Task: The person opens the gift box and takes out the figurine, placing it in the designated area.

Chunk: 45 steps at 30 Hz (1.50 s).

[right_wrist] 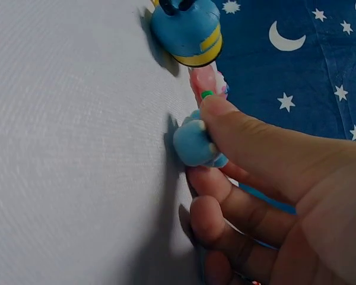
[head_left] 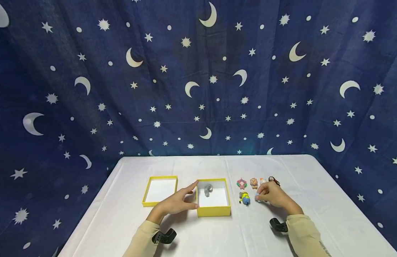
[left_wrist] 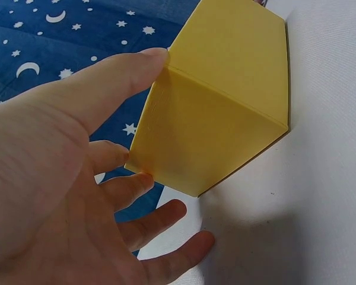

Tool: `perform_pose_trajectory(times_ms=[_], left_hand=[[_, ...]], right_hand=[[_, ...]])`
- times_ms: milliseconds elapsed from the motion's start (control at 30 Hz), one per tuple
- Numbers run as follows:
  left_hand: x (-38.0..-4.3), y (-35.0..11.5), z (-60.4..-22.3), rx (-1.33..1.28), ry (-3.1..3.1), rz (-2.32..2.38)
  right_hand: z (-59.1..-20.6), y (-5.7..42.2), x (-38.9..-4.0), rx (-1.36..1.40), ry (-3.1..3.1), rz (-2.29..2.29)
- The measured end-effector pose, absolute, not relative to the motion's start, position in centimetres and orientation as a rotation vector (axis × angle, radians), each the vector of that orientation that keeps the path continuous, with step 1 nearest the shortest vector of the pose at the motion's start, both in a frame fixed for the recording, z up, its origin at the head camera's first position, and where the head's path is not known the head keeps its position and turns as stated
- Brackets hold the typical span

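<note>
My left hand (head_left: 174, 204) rests against the left side of a yellow box (head_left: 214, 212), its thumb and a fingertip touching the wall and the other fingers spread. Inside the white-lined box lies a small grey object (head_left: 208, 190), too small to make out. With thumb and fingers, my right hand (head_left: 276, 195) pinches a small light-blue toy figurine (right_wrist: 193, 143) at the tabletop; the fingers partly cover it. Just left of that hand lies a yellow-and-blue Minion figurine (head_left: 246, 198), also visible in the right wrist view.
A yellow-rimmed box lid (head_left: 159, 177) lies left of the box. Behind the Minion stand a pink-and-green figurine (head_left: 241, 184) and a tan animal figurine (head_left: 253, 183). A white figurine (head_left: 262, 181) and a dark-haired one (head_left: 274, 180) are partly hidden by my right hand.
</note>
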<state>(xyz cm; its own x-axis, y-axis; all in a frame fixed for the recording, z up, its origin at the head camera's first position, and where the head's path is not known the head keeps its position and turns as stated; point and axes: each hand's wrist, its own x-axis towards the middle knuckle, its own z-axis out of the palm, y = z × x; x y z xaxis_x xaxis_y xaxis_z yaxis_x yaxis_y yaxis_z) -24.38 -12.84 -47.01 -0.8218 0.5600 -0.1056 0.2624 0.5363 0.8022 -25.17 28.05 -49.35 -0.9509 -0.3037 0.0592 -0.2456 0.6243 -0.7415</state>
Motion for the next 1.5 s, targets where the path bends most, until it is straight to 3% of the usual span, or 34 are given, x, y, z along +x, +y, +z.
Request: perform_pose_trajectory(times_ms=[867,1500], left_hand=[[-24.5,-13.1,-47.2,0.715,2.397,1.199],[-24.7,-13.2,-47.2,0.728,2.341,1.236]], right_hand=[[-47.2,28.0,-24.6,-0.184,2.877,-1.008],[-43.4,25.7,-24.5,-0.367,2.968,-1.137]])
